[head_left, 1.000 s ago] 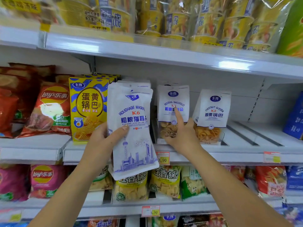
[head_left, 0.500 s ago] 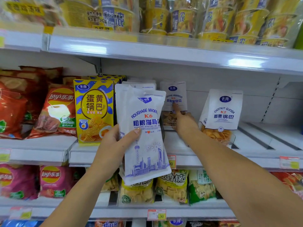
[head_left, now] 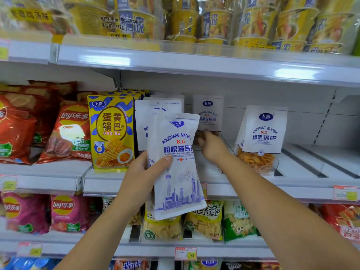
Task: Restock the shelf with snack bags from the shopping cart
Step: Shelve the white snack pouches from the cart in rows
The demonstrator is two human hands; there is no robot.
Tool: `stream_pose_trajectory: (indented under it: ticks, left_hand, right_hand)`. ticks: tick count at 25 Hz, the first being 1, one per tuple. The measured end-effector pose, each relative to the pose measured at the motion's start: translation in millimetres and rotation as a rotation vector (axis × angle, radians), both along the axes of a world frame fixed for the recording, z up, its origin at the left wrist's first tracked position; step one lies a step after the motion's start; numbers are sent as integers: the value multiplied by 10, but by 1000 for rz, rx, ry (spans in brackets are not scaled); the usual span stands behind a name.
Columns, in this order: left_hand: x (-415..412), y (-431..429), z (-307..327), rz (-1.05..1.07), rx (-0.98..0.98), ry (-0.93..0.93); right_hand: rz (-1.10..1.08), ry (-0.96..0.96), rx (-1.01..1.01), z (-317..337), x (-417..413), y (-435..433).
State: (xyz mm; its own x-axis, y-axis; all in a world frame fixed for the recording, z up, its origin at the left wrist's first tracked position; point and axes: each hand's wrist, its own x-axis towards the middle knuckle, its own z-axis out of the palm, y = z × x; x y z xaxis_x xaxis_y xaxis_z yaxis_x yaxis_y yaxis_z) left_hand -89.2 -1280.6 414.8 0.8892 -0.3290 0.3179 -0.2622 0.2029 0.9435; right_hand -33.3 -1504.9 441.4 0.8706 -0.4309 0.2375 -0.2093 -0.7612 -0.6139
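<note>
My left hand [head_left: 145,175] grips a stack of white K6 snack bags [head_left: 176,164] in front of the middle shelf [head_left: 253,185], thumb across the front bag. My right hand [head_left: 211,146] reaches deep into the shelf and holds the lower part of another white K6 bag [head_left: 208,114] that stands upright near the back wall. The fingers curl round its clear bottom; the front bag in my left hand hides part of them.
A white K2 chestnut bag [head_left: 262,133] stands right of my right hand. Yellow guoba bags [head_left: 111,131] and red chip bags [head_left: 68,131] fill the shelf's left. Cup noodles [head_left: 214,20] line the shelf above; more snack bags [head_left: 202,219] sit below.
My right hand has pushed the K6 bag from the shelf's front edge back towards the rear wall. The left hand's stack has stayed roughly in place.
</note>
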Motion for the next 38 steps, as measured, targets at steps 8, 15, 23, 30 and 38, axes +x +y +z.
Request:
stream_pose_trajectory:
  ticks: [8,15,23,30,38]
  left_hand:
    - [51,-595,250,-10,134,-108]
    - [17,-685,38,128,230,-438]
    - [137,-614,-331,190,374,-630]
    - [199,-589,-444,224,389,-626]
    - [126,-765,-399,171,292,-515]
  right_hand:
    - [441,-116,701,95,-1213,-9]
    - [47,-446,214,-62,-868,-223]
    - [35,-302,155,-325,-500,-219]
    - [-112,-340,71,-374,-500,-192]
    - [-159,-414,-84,-330,-636,-246]
